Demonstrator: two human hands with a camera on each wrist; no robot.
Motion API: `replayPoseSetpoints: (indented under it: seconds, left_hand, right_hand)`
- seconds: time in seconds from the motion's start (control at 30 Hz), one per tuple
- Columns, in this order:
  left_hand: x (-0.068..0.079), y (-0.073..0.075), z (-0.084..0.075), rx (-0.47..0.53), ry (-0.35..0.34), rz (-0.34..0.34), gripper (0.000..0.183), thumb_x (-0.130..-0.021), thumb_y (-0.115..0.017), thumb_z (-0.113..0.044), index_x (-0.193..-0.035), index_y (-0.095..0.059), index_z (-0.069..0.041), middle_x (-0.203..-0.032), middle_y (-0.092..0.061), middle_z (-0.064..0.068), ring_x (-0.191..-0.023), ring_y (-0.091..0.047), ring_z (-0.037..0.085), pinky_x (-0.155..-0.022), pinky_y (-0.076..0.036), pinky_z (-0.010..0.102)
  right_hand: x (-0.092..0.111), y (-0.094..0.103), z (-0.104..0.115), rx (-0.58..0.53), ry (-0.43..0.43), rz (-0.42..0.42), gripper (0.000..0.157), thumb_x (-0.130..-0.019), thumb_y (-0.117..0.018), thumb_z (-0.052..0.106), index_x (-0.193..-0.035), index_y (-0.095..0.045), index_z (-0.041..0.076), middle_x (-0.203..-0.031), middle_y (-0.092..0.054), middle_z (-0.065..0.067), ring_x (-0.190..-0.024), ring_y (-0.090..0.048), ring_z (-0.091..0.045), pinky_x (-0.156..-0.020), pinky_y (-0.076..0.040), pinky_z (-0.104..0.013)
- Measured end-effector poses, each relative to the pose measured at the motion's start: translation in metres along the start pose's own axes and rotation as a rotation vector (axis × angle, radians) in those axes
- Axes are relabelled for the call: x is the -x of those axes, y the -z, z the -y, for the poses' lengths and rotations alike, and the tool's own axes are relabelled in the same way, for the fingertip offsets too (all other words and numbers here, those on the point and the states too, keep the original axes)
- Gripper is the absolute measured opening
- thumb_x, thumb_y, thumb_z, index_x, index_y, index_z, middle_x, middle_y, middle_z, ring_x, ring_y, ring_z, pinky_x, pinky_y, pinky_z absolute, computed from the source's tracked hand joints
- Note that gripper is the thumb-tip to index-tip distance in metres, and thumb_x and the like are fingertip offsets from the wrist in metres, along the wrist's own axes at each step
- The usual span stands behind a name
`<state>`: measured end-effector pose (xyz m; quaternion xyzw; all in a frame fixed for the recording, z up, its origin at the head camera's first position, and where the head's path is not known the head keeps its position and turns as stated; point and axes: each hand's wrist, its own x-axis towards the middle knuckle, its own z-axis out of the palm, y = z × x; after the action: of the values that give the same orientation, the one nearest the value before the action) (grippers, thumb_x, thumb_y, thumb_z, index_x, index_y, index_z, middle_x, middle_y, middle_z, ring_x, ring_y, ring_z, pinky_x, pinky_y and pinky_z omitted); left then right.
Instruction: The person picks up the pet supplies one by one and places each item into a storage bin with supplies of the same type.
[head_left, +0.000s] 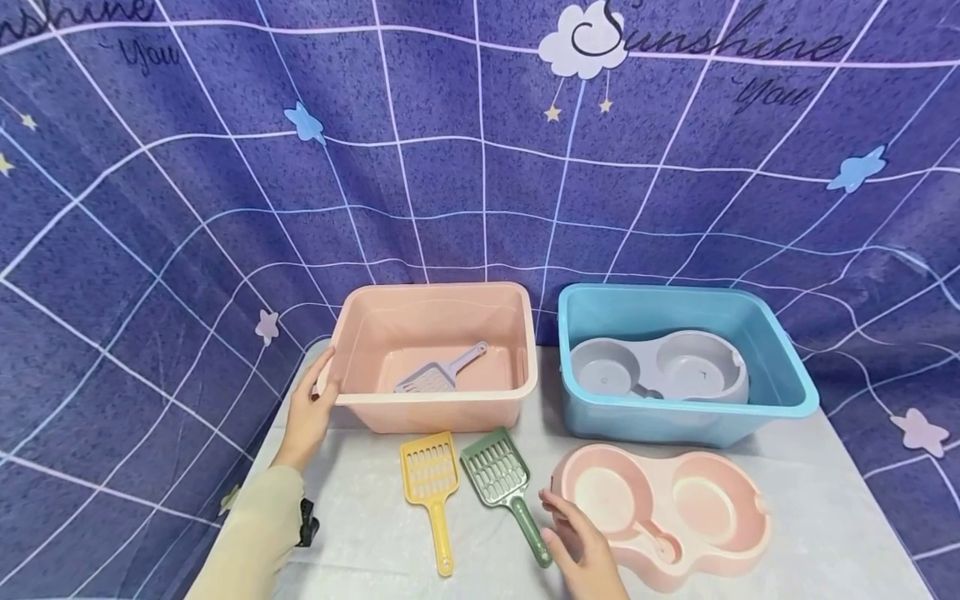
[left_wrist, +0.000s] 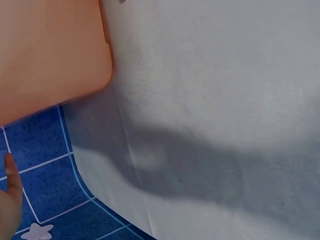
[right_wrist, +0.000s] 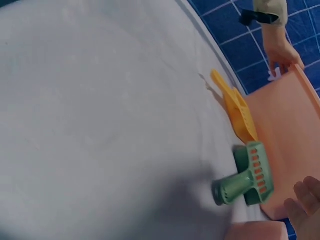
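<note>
Near the table's back-left corner, the peach-pink rectangular plastic bin is probably light, stiff, slippery (best gripped by opposite rims). The left hand touches its left end, fingers spread; the right hand, fingers apart, holds nothing.

A free lane on the worktop runs between left sleeve and yellow scoop. I observe a narrow gap between pink bin and blue bin, backed by the curtain. Both bins admit entry from above. Green scoop and pink double bowl flank the right hand.
</note>
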<state>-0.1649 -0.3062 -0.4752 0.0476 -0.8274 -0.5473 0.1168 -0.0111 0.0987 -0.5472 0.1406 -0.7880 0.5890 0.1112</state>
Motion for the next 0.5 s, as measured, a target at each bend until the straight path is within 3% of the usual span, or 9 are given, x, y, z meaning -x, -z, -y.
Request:
replayPoseSetpoints:
  seconds: [0.2,0.37,0.5]
  left_hand:
    - [0.008,0.0,-0.023,0.017,-0.007,0.007,0.052,-0.103,-0.051,-0.015,-0.152,-0.038,-0.008,-0.156,-0.032,0.016,-0.143,-0.026,0.032,-0.111,-0.027,0.053]
    - [0.01,0.0,-0.025,0.017,-0.035,0.002,0.051,-0.103,-0.051,-0.015,-0.151,-0.038,-0.005,-0.157,-0.031,0.018,-0.145,-0.022,0.036,-0.114,-0.021,0.058]
    - [0.01,0.0,-0.025,0.029,-0.039,0.004,0.051,-0.103,-0.051,-0.015,-0.152,-0.038,-0.006,-0.157,-0.03,0.019,-0.145,-0.02,0.037,-0.114,-0.019,0.06]
  right_hand:
    - [0.009,-0.012,-0.008,0.089,-0.031,-0.001,0.046,-0.085,-0.073,-0.001,-0.129,-0.063,0.008,-0.126,-0.066,-0.006,-0.114,-0.06,-0.01,-0.088,-0.054,-0.036]
    - [0.013,-0.02,-0.014,0.144,-0.068,0.01,0.046,-0.086,-0.074,0.006,-0.13,-0.062,0.008,-0.123,-0.067,-0.005,-0.114,-0.06,-0.012,-0.088,-0.053,-0.037]
    - [0.013,-0.023,-0.015,0.155,-0.158,0.043,0.045,-0.089,-0.072,0.013,-0.133,-0.06,0.009,-0.128,-0.064,-0.007,-0.118,-0.058,-0.017,-0.096,-0.049,-0.036]
